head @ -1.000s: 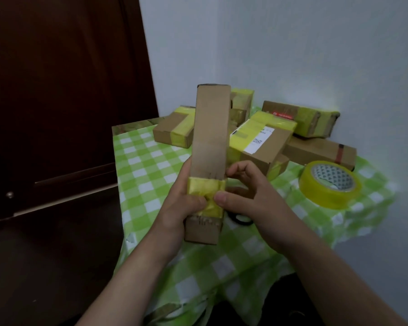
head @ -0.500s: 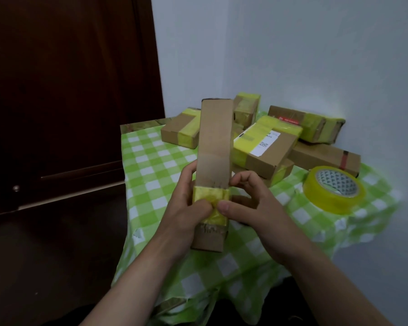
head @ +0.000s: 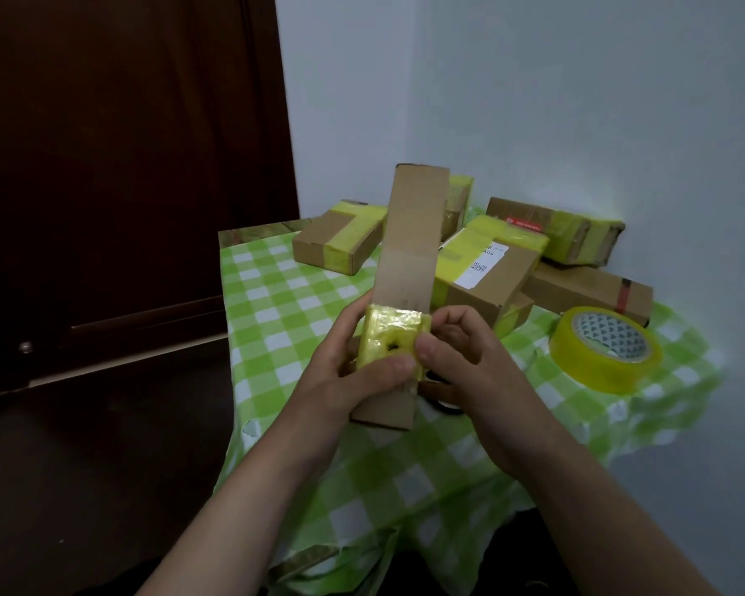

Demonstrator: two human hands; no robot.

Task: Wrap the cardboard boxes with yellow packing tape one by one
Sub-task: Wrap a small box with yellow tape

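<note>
Long box (head: 409, 260): one band on, most of it bare

Held upright left of the tape roll (head: 605, 354); the left hand (head: 353, 380) wraps its lower part and the right hand (head: 469, 363) pinches it at the yellow band (head: 394, 337). Taped boxes (head: 482, 277) lie behind the roll, one seemingly without yellow.

Dim, flat indoor light; dark door (head: 117, 165) swallows detail; soft overall blur; wide-angle bending at edges; wall (head: 577, 101) evenly lit.
</note>
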